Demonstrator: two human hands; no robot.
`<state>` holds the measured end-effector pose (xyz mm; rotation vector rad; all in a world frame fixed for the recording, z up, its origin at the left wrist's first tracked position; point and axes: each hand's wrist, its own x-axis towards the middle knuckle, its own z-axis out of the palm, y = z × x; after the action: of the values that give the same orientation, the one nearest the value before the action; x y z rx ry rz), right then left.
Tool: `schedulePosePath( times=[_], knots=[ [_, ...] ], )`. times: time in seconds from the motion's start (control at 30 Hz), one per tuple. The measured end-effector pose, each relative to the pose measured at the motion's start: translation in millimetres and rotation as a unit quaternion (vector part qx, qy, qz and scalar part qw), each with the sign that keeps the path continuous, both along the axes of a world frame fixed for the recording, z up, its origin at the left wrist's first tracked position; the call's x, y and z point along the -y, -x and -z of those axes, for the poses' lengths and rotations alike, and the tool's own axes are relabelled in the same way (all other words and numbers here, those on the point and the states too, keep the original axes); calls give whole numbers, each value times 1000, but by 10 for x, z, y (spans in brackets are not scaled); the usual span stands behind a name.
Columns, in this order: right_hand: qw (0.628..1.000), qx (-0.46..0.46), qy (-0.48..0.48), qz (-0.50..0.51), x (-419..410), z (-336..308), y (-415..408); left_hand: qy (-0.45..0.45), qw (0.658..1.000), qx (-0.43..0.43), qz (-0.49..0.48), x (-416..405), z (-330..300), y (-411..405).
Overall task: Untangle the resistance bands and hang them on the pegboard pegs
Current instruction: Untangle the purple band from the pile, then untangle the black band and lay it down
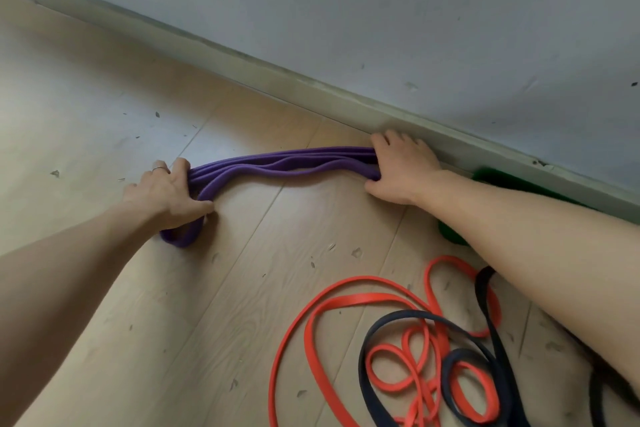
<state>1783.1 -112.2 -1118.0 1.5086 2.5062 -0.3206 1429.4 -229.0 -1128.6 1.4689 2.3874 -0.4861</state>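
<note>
Holding the folded purple band (284, 163) by its ends, left hand (169, 192) and right hand (401, 166) keep it clear of the red band (349, 298) and black band (415, 315) tangle, likely readying it for hanging.

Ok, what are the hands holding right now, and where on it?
Both hold the folded purple band: left hand grips one end of the bundle, right hand the other end.

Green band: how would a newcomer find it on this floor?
Follow the baseboard rightward past the right hand. The green band lies against it, mostly hidden under that forearm. Unlike the tangled orange band and black band nearer the camera, it lies apart.
</note>
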Motion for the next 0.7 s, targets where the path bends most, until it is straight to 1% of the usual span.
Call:
schedulePosePath(
  times=[0.17,0.27,0.4,0.47,0.57,0.63,0.7],
  knots=[
    [1000,9,13,8,34,-32,-160,61,997,35,-19,39,-15,-42],
    [1000,-12,-1,-2,36,-23,-209,83,996,18,-5,98,-36,-5],
    [999,-13,-35,-20,7,-9,-314,29,998,-4,50,145,-64,119],
    [999,-16,-41,-14,8,4,-331,17,997,-21,75,174,-65,100],
    [999,-29,-15,13,21,21,-300,23,995,-69,72,201,-49,-51],
    [999,-30,5,20,48,-9,-290,39,995,-77,52,188,-88,-181],
    [1000,-27,0,5,110,-65,-307,43,994,-72,68,149,-176,-322]
  ],
)
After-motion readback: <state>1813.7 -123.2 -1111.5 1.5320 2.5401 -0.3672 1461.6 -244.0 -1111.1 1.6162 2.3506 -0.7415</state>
